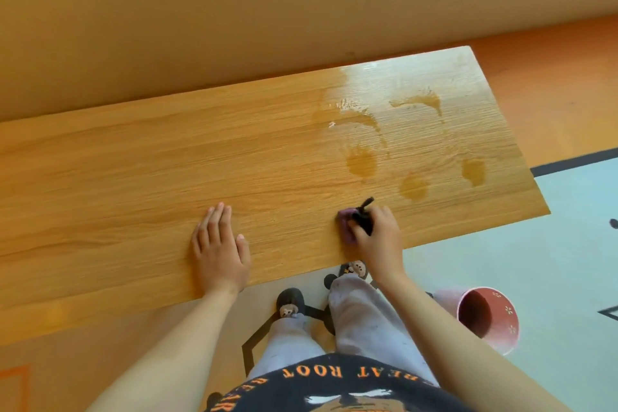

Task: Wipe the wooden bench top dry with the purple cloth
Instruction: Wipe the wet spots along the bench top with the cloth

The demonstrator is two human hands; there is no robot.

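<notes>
wiping step in hand. right hand (pixel 376 234) bunches the purple cloth (pixel 346 222), fingers curled round it, pressing it on the wooden bench top (pixel 133 177) near its front edge, about 5 o'clock on the board. left hand (pixel 219 244) lies flat, fingers straight, at 9 o'clock of the cloth. wet patches (pixel 361 160) sit at 12 to 1 o'clock; next move probably needs a firm push up through them.

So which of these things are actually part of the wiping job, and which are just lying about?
Part of the job: long wooden bench top; its wet patches; small purple cloth, gripped by the right hand; left hand, resting flat on the bench.
Just lying about: pink flower-dotted bucket on the floor; bear-faced slippers, being worn.
</notes>
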